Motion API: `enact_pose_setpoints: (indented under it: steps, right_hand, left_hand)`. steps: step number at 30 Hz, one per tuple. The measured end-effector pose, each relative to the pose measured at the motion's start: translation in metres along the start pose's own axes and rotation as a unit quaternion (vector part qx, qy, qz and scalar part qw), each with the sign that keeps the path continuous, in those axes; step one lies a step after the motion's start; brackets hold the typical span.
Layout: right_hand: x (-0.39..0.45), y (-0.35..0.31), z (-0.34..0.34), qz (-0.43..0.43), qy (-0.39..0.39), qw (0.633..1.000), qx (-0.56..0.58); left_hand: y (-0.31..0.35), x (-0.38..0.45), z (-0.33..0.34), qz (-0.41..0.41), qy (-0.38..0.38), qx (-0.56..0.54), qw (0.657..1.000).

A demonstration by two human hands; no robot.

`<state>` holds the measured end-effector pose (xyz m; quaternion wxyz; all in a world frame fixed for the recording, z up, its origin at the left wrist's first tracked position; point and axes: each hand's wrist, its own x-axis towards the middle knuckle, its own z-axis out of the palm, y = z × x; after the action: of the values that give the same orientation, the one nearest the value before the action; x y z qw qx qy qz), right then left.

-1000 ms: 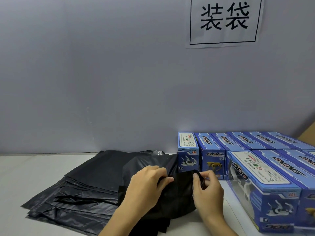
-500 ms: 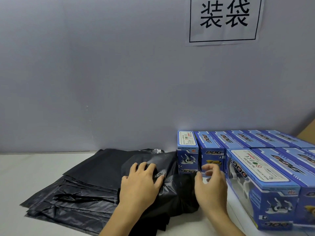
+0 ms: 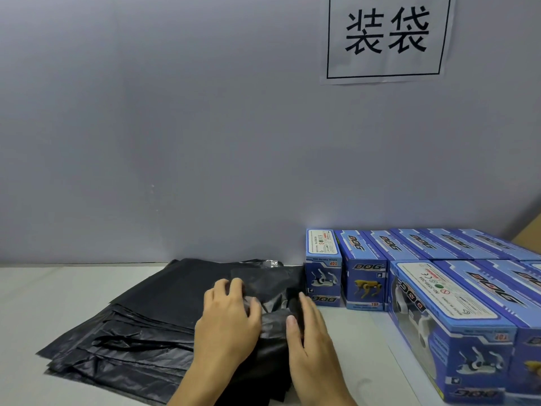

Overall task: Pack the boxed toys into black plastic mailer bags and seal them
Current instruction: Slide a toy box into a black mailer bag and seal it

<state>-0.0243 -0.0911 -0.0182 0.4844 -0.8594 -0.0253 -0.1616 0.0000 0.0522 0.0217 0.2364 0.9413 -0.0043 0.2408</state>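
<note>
Head view, hands (image 3: 269, 326) pressing filled bag (image 3: 272, 291), boxes (image 3: 363, 273) beside

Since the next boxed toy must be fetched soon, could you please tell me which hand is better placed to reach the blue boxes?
Probably the right hand: it lies on the bagged black plastic parcel on the side nearest the blue cardboard toy boxes, while the left hand rests farther away.

Both forearms enter from the bottom edge, angled up and inward. Left hand (image 3: 228, 320) lies palm down, fingers spread and nearly straight, pointing away from the body, thumb out to the right. Right hand (image 3: 310, 338) just beside it, tilted on its edge, fingers extended forward and together, thumb laid along the inner side. Bare wrists, hands apart.
</note>
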Motion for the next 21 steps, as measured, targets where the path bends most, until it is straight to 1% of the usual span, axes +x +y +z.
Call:
enact_pose_setpoints:
  steps: [2,4,6,11,14,18,21]
  right_hand:
    - [0.004,0.003,-0.004,0.071,-0.001,0.996,0.054]
    - [0.007,0.008,-0.007,0.099,-0.021,0.994,0.049]
    - [0.008,0.009,-0.008,0.104,-0.049,0.993,0.039]
    - [0.007,0.006,-0.003,0.099,-0.054,0.993,0.031]
    - [0.002,0.002,-0.005,0.063,-0.043,0.995,0.057]
    - [0.0,-0.008,-0.009,-0.008,0.005,0.988,0.153]
    - [-0.003,-0.016,-0.019,-0.034,0.025,0.963,0.265]
  left_hand:
    - [-0.01,0.002,-0.001,-0.059,-0.063,-0.011,0.996]
    - [-0.014,0.006,-0.002,-0.121,-0.129,-0.094,0.98]
    - [-0.013,0.006,-0.004,-0.153,-0.154,-0.183,0.959]
    - [-0.008,0.0,-0.007,-0.164,-0.108,-0.297,0.934]
    - [-0.004,-0.003,-0.012,-0.155,-0.06,-0.359,0.918]
    - [0.005,-0.007,-0.019,-0.126,-0.006,-0.443,0.887]
    - [0.015,-0.013,-0.018,-0.121,0.011,-0.474,0.872]
